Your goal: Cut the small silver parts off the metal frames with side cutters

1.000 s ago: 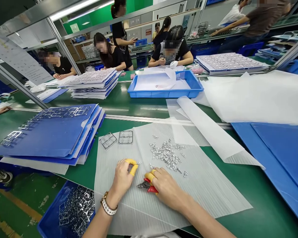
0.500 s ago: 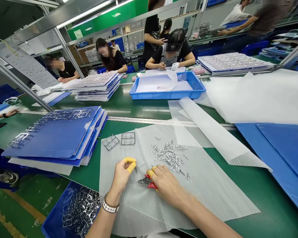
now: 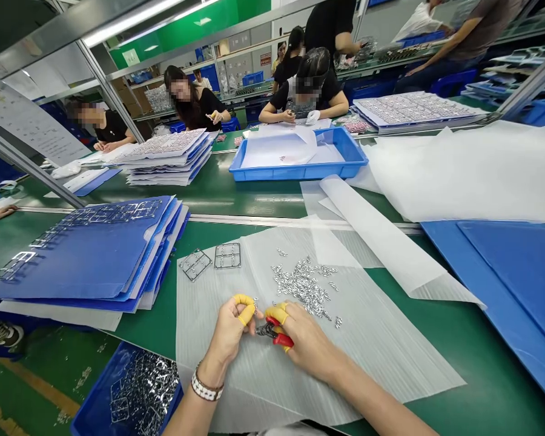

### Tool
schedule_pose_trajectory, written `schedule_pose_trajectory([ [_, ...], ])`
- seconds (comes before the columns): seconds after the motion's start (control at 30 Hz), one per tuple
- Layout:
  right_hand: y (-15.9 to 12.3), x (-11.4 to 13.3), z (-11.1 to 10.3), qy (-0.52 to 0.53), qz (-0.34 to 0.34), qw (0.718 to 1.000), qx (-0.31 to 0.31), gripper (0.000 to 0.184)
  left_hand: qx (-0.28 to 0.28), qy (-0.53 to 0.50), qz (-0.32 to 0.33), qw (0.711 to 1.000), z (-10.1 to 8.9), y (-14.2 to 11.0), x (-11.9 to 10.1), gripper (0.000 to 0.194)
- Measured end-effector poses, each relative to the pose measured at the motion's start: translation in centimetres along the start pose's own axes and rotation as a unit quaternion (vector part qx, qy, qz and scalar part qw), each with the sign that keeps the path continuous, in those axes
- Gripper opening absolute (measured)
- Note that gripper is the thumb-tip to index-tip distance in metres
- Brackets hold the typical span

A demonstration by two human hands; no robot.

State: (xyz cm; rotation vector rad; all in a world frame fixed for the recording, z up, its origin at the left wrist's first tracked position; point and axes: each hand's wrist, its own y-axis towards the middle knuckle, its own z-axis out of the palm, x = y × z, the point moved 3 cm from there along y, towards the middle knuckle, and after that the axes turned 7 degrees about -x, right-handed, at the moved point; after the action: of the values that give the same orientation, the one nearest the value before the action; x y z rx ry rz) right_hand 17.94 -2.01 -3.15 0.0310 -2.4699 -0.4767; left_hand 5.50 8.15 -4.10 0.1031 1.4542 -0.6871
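Observation:
My left hand, with yellow finger cots on thumb and forefinger, pinches a small shiny silver part, mostly hidden by the fingertips. My right hand also wears yellow cots and grips red-handled cutting pliers, their jaws close beside the left fingers. Whether the jaws touch the part cannot be made out. Just beyond the hands, a heap of small silver parts is spread on a translucent white sheet. Two square silver frames lie at the sheet's far left corner.
Left of the sheet stands a stack of blue boards with silver frames on top. Below the table edge is a blue bin of frame scraps. A blue tray sits across the bench, with seated co-workers behind. Blue panels lie at right.
The pliers and my left hand have come together, the left fingers now right by the jaws. The view has shifted slightly. Across the bench, a co-worker has raised a hand.

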Motion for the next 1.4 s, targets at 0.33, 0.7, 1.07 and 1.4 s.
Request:
schedule_pose_trajectory([
  [0.33,-0.5,0.8,-1.4,-0.021,-0.133,0.977,-0.166,0.040,0.005,-0.050,-0.023,0.998,0.4,-1.0,-0.2,0.033],
  [0.7,-1.0,1.1,-1.5,-0.008,-0.179,0.968,-0.178,0.038,0.009,-0.132,-0.065,0.989,3.0,-2.2,0.8,0.030],
  [1.07,-1.2,-1.6,-0.4,0.183,0.132,0.944,-0.243,0.035,-0.086,-0.080,0.034,0.992,3.3,-0.4,0.5,0.030],
  [1.4,-0.3,-3.6,0.6,0.346,0.293,0.869,-0.198,0.028,-0.090,-0.058,0.035,0.994,3.3,0.7,1.2,0.034],
])
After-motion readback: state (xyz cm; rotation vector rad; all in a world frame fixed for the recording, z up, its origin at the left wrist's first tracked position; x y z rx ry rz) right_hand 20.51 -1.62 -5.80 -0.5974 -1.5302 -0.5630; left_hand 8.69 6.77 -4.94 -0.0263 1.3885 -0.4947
